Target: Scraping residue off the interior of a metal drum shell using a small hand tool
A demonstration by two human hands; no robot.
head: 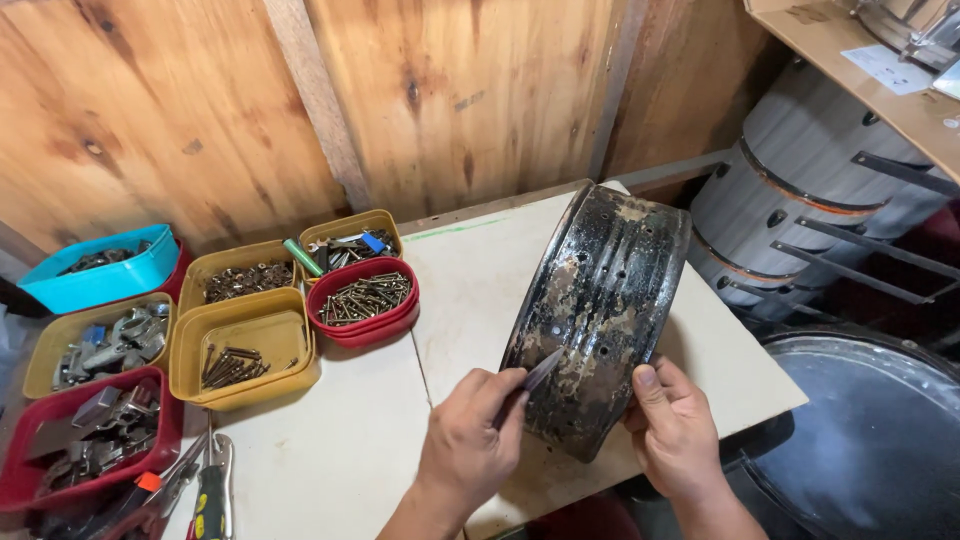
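Before us on the pale worktable (470, 270) we see a round red tub of long screws (364, 298), yellow trays (243, 345) holding bolts and dark fasteners, a turquoise tub (100, 270), and a red tray of metal brackets (85, 432). Pliers (212, 492) lie at the near edge. Grey drums (800, 190) stand behind, under a wooden shelf (870, 70).

One view only, worn on the head, angled steeply down and forward over the white tabletop (470, 290). Close in: left hand (468, 440) and right hand (672, 432) at the bottom edge, wrists cut off by the frame. Plank wall (200, 110) straight ahead, filling the top half. Parts trays (240, 345) toward the left edge, steel drums (800, 190) at the right.
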